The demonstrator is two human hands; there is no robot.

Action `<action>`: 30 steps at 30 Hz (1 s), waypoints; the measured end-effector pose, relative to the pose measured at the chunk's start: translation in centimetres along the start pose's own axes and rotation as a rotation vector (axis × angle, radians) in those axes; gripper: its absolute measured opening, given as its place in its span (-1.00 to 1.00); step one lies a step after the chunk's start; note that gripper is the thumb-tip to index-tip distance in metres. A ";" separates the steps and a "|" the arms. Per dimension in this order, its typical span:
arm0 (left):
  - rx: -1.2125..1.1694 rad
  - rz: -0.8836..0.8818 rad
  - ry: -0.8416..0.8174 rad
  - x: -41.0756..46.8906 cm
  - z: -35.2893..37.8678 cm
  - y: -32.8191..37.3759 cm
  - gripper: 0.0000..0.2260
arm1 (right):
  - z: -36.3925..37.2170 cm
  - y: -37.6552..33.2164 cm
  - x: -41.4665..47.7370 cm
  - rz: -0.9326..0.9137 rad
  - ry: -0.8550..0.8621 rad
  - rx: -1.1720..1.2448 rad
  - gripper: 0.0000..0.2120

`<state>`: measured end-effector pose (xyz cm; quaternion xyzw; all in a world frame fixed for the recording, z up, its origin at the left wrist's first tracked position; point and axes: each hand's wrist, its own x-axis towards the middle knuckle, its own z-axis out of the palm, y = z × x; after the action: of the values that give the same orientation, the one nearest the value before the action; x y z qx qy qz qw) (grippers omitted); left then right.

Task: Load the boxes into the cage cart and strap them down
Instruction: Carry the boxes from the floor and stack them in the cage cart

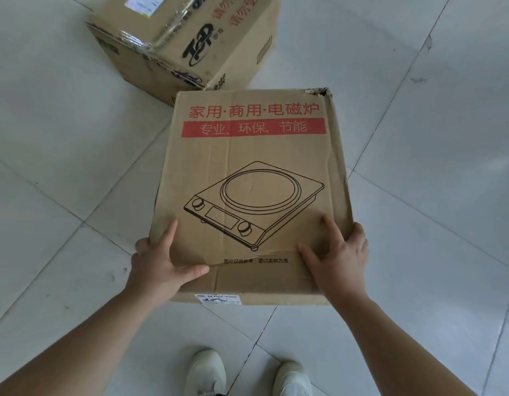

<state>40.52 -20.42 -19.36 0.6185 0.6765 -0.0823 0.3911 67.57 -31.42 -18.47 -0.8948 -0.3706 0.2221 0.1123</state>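
A flat cardboard box (253,167) with red print and a line drawing of an induction cooker fills the middle of the head view. My left hand (159,264) grips its near left corner, thumb across the top face. My right hand (337,255) grips its near right corner, fingers spread on top. The box is held above the tiled floor; its far right corner is torn. A second, larger cardboard box (184,38) with clear tape and black lettering stands on the floor behind it. No cage cart or strap is in view.
Pale grey floor tiles (433,138) with dark joints spread all around. My two white shoes (207,372) stand at the bottom edge, just below the held box.
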 end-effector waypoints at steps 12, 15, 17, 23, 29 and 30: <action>-0.160 -0.023 0.207 -18.3 -21.9 6.1 0.01 | -22.5 -15.5 -6.9 -0.260 0.022 -0.028 -0.34; -0.210 -0.068 0.305 -24.8 -26.4 6.7 -0.01 | -27.8 -19.2 -9.9 -0.361 0.011 -0.012 -0.34; -0.244 -0.107 0.369 -29.4 -28.8 6.8 -0.04 | -31.1 -21.4 -12.2 -0.430 -0.001 -0.012 -0.34; -0.337 -0.265 0.583 -44.1 -32.7 5.5 -0.07 | -39.2 -26.4 -20.8 -0.673 -0.049 -0.066 -0.33; -0.426 -0.444 0.758 -58.2 -32.6 2.2 -0.11 | -42.9 -30.1 -29.9 -0.917 -0.120 -0.093 -0.30; -0.438 -0.482 0.777 -60.4 -32.3 1.5 -0.12 | -43.2 -30.7 -31.6 -0.955 -0.143 -0.088 -0.31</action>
<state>23.76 -47.51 41.31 0.3333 0.8970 0.2099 0.2007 49.73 -34.05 40.51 -0.6109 -0.7558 0.1909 0.1379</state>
